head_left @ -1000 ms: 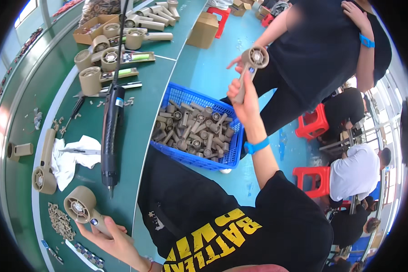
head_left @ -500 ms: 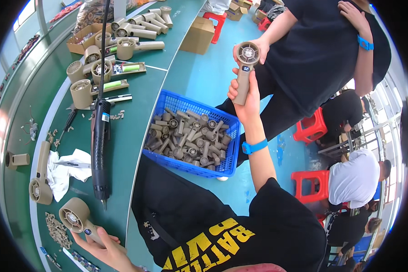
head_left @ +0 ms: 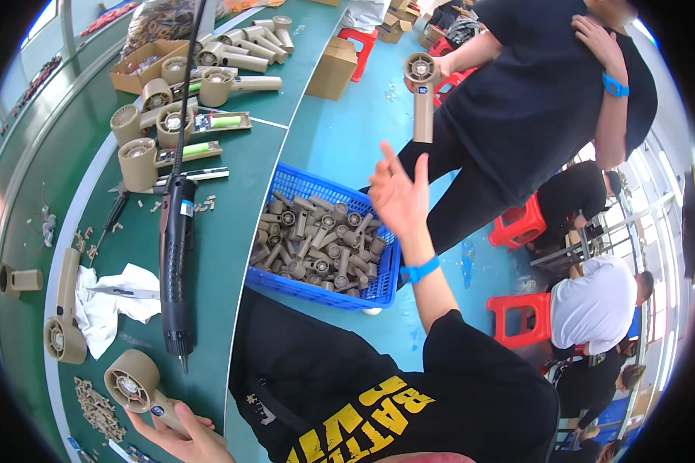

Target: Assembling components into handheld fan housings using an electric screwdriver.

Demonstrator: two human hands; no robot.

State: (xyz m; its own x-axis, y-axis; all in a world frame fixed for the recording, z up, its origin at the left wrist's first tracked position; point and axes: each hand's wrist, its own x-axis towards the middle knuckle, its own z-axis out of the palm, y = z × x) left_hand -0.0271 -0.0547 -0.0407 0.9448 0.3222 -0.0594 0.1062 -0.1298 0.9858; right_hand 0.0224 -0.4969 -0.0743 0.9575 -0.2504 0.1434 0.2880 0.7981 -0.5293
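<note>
At the lower left, my left hand (head_left: 181,432) grips the handle of a beige handheld fan (head_left: 135,380) above the green bench. My right hand (head_left: 400,193) is raised over the far edge of the basket, fingers spread and nothing in it; a blue band circles that wrist. Just beyond its fingertips, another person's hand (head_left: 444,65) holds a second beige handheld fan (head_left: 422,100) by its head, handle hanging down. A black electric screwdriver (head_left: 176,270) hangs on its cord over the bench, bit downward, near the fan in my left hand.
Right of the bench sits a blue basket (head_left: 394,274) full of beige fans. Opened fan bodies with green batteries (head_left: 225,121) lie at the bench's far end. A white cloth (head_left: 104,312), another fan (head_left: 66,339) and small beige parts (head_left: 99,409) lie at left. Red stools (head_left: 517,316) stand at right.
My right hand has let go of the second fan and drawn back toward me, opening. The other person now holds that fan alone. My left hand still holds its fan.
</note>
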